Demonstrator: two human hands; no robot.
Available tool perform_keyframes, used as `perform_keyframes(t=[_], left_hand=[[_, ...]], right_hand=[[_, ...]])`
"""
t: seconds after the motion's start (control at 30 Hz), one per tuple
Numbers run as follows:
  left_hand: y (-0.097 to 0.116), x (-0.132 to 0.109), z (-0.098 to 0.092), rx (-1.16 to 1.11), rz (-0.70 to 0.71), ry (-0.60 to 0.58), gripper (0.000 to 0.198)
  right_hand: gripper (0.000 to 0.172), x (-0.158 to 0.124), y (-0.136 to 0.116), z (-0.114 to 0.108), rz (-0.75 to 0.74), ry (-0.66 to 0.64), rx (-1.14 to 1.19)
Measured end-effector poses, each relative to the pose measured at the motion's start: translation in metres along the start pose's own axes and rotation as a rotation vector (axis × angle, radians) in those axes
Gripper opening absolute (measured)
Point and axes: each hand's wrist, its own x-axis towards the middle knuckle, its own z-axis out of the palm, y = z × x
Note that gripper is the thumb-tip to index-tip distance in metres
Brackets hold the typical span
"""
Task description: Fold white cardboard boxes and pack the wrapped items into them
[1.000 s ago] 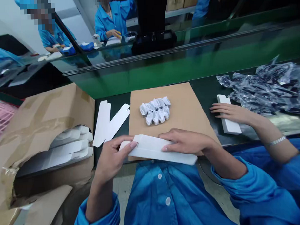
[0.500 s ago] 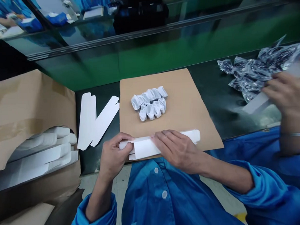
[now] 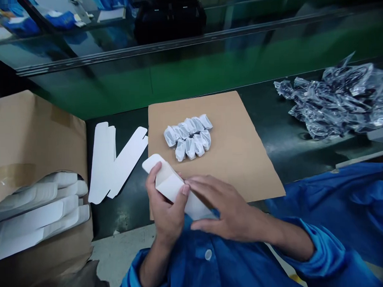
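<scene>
My left hand [image 3: 166, 211] is wrapped round one end of a long white carton [image 3: 167, 183], its end flap standing open and pointing up to the left. My right hand [image 3: 222, 207] lies over the carton's other part, fingers curved on it, close to my blue coat. Just beyond, on a brown cardboard sheet [image 3: 238, 146], sits a cluster of several small white-wrapped pieces [image 3: 188, 136]. Two flat white carton blanks [image 3: 115, 161] lie on the dark bench to the left.
A big brown box [image 3: 31, 136] at the left holds a stack of flat white cartons [image 3: 39, 211]. A heap of clear plastic bags with dark parts [image 3: 337, 100] lies at the right. A green conveyor wall [image 3: 189, 76] runs behind. A neighbour's blue sleeve [image 3: 344, 196] is at the right.
The carton has been turned from lying crosswise to pointing away, with its end flap opened up. The neighbour's hand and white box at the right have gone from view.
</scene>
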Motion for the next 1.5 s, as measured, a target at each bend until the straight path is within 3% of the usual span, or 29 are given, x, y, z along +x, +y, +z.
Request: perform_keyframes(t=[0.1,0.2,0.27,0.37,0.5,0.6,0.73,0.8,0.9,0.93,1.0,1.07,1.13,1.3,1.4,1.5], left_hand=[[0.001,0.011,-0.012,0.124,0.096,-0.152,0.064],[0.003,0.015,-0.018,0.184,0.230,-0.239,0.052],[0.002,0.013,-0.017,0.168,0.205,-0.281,0.057],[-0.005,0.007,-0.011,-0.010,0.084,-0.236,0.083],[-0.013,-0.001,-0.006,-0.053,0.021,-0.149,0.074],[-0.011,-0.002,-0.007,0.100,0.130,-0.144,0.072],[-0.007,0.002,-0.013,0.232,0.269,-0.198,0.056],[-0.008,0.003,-0.016,0.199,0.251,-0.288,0.053],[-0.012,0.002,-0.018,0.131,0.180,-0.398,0.054],[-0.013,0.002,-0.018,0.115,0.162,-0.415,0.055],[-0.013,0.001,-0.018,0.102,0.154,-0.429,0.055],[-0.012,0.002,-0.018,0.119,0.171,-0.422,0.055],[-0.009,0.002,-0.016,0.161,0.212,-0.390,0.055],[-0.007,0.000,-0.010,0.181,0.307,-0.292,0.069],[-0.006,-0.001,-0.009,0.136,0.254,-0.332,0.097],[-0.004,0.000,-0.014,0.267,0.254,-0.395,0.105]], right_hand=[[0.044,0.014,0.006,-0.013,0.150,-0.011,0.296],[0.027,0.027,0.017,-0.012,0.067,-0.047,0.505],[0.020,0.030,0.022,-0.006,0.075,-0.029,0.592],[0.020,0.029,0.024,0.003,0.180,0.042,0.705],[0.022,0.023,0.023,0.012,0.224,0.178,0.733],[0.019,0.019,0.023,0.016,0.182,0.244,0.702],[0.017,0.018,0.028,0.006,0.104,0.143,0.673],[0.016,0.023,0.033,-0.005,0.202,0.125,0.734],[0.021,0.036,0.040,-0.019,0.423,0.226,0.895],[0.025,0.040,0.040,-0.022,0.463,0.205,0.950],[0.028,0.047,0.037,-0.025,0.472,0.039,1.030],[0.024,0.049,0.031,-0.025,0.462,-0.114,1.020],[0.021,0.048,0.023,-0.023,0.456,-0.155,0.931],[0.018,0.042,0.015,-0.021,0.453,-0.113,0.779],[0.018,0.041,0.015,-0.021,0.503,-0.089,0.773],[0.012,0.039,0.014,-0.020,0.447,-0.073,0.736]])
